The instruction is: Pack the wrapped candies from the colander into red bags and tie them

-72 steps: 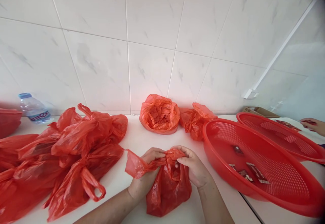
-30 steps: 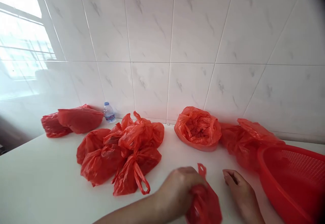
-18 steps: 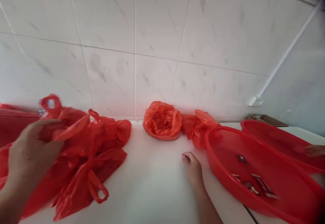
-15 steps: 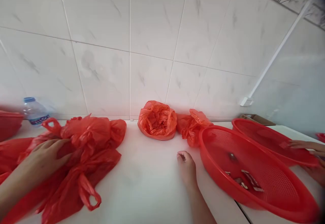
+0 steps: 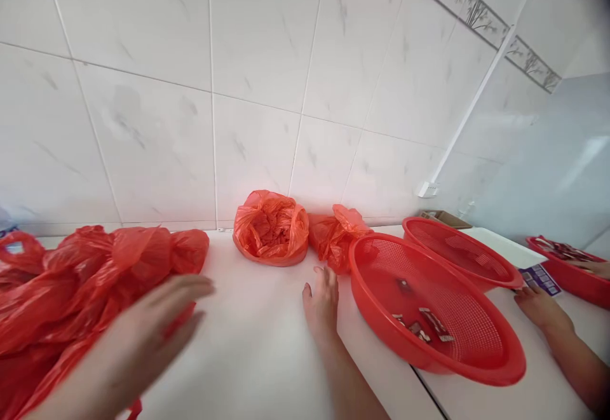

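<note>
Blurred by motion, my left hand (image 5: 152, 331) is over the right side of the heaped red plastic bags (image 5: 90, 280), thumb and fingers apart, with nothing seen in it. My right hand (image 5: 323, 305) is over the white table (image 5: 248, 337), its fingers partly stretched out and nothing visible between them. Just beyond it, against the wall, are an opened red plastic bag (image 5: 272, 226) with its rim folded out and a crumpled red bag (image 5: 338, 236). To its right is a red mesh basket (image 5: 438, 305) holding several small wrapped packets (image 5: 436, 325).
A second red basket (image 5: 462, 251) stands behind the first. At the right, another person's hand (image 5: 543, 309) is beside a purple-and-white packet (image 5: 541, 279). A farther red basket (image 5: 581, 283) holds many packets, with a hand (image 5: 593, 269) at it. A tiled wall (image 5: 257, 147) bounds the back.
My left hand has come off the bags and moved right. My right hand has uncurled its fingers. The view has turned right, and the other person's hand has left the second basket.
</note>
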{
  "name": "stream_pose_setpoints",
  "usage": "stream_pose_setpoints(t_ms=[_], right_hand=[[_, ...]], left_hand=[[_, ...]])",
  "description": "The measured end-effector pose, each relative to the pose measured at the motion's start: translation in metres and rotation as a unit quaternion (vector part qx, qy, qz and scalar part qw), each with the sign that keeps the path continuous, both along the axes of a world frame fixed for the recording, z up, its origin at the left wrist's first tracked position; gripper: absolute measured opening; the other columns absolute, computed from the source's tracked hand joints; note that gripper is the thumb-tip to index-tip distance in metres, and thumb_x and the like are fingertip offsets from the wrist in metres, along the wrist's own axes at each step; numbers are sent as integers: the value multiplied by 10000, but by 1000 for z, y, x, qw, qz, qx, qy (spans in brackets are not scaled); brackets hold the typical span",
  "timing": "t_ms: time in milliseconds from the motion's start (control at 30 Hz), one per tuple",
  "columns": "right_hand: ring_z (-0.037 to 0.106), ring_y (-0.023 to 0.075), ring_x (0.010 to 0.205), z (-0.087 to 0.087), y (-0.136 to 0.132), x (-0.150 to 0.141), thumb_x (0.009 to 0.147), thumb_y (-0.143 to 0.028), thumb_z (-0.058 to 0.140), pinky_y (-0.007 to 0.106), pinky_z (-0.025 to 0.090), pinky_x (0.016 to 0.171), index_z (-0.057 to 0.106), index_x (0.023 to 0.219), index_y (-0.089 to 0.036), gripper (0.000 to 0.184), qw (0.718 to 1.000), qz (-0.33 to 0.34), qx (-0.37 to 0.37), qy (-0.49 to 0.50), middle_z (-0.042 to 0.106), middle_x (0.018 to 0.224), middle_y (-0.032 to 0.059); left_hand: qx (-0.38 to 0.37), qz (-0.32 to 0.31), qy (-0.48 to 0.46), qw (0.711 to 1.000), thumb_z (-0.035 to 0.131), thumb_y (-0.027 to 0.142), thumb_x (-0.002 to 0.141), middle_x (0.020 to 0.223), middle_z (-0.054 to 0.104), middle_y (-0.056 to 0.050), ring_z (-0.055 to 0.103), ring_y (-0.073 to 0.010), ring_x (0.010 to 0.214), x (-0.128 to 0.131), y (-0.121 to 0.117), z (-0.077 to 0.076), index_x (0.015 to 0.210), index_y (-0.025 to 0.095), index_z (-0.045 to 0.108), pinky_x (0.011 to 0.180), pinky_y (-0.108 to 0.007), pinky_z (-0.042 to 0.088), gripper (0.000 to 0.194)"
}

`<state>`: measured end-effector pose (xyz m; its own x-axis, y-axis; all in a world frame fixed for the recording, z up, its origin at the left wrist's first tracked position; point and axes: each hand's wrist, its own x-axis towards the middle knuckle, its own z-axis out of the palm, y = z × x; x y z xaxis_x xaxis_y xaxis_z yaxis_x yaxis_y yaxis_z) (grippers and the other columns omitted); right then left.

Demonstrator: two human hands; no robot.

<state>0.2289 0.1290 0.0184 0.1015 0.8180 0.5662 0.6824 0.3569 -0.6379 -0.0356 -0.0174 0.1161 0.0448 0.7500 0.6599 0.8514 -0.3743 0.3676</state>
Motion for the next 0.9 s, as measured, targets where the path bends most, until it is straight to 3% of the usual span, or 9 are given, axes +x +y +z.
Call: stream_pose_setpoints(t_ms=[33, 100, 200, 333, 433, 567, 667, 767, 900], right_hand=[[414, 306, 1242, 0, 0, 0, 815, -208, 446, 491, 363, 992, 525, 1200, -191, 393, 1000, -2, 3, -14, 445, 1319, 153], [419, 307, 1238, -2, 0, 2, 824, -202, 438, 487, 375, 984, 517, 1213, -183, 397, 1000, -4, 2, -28, 450, 1312, 161], [423, 310, 1237, -7, 1, 4, 830, -203, 438, 485, 389, 978, 511, 1222, -167, 401, 1000, -2, 0, -28, 451, 1307, 173], [407, 306, 1258, -5, -3, 1, 841, -209, 430, 476, 384, 1001, 507, 1240, -135, 413, 1000, -4, -12, -26, 425, 1335, 186], [371, 308, 1294, 29, -5, -5, 839, -217, 450, 459, 361, 1028, 518, 1253, -116, 432, 999, -1, -2, -50, 385, 1376, 196], [269, 327, 1346, 112, 13, 1, 841, -249, 502, 465, 276, 1074, 535, 1271, -104, 454, 988, -37, 58, -138, 289, 1445, 193], [224, 347, 1352, 158, 41, 24, 859, -225, 494, 516, 236, 1057, 622, 1190, -167, 360, 974, -60, 5, -218, 312, 1437, 146], [375, 339, 1253, 171, 66, 56, 861, -231, 549, 539, 335, 976, 695, 952, -162, 185, 961, -62, -61, -263, 509, 1264, 130], [575, 204, 1029, 168, 85, 89, 899, -328, 580, 427, 485, 888, 607, 1080, -167, 243, 941, -63, -101, -316, 596, 1145, 72]], left_hand=[[-41, -69, 8, 997, 629, 355, 786, 1090, 698, 27, 677, -211, 940, 22, 8, -11, 1017, 362, 664, 810, -306, 551, 234], [-181, -130, 25, 975, 587, 275, 804, 1282, 627, -32, 640, -236, 1087, 63, 25, -35, 1077, 334, 660, 889, -334, 536, 288], [-325, -87, 82, 938, 611, 385, 782, 1520, 334, -127, 303, -309, 1395, 112, 53, -65, 1401, 235, 433, 1115, -513, 288, 661], [-320, -76, 103, 939, 455, 579, 834, 1558, 179, -133, 111, -340, 1437, 141, 84, -78, 1454, 199, 325, 1132, -604, 72, 739], [-316, -70, 107, 940, 443, 605, 822, 1559, 166, -150, 110, -342, 1440, 142, 103, -78, 1463, 156, 293, 1140, -582, 72, 797], [-315, -53, 105, 942, 397, 648, 819, 1563, 176, -157, 97, -342, 1445, 136, 125, -80, 1462, 135, 303, 1145, -568, 65, 827], [-312, -37, 93, 945, 349, 629, 840, 1559, 220, -163, 119, -324, 1448, 131, 135, -82, 1462, 114, 302, 1154, -534, 81, 809], [-311, -19, 72, 948, 372, 561, 843, 1553, 239, -176, 148, -322, 1444, 129, 138, -83, 1467, 73, 271, 1159, -507, 103, 799], [-303, -14, 39, 952, 455, 482, 795, 1537, 296, -166, 202, -325, 1430, 127, 139, -84, 1469, 72, 267, 1160, -486, 116, 810]])
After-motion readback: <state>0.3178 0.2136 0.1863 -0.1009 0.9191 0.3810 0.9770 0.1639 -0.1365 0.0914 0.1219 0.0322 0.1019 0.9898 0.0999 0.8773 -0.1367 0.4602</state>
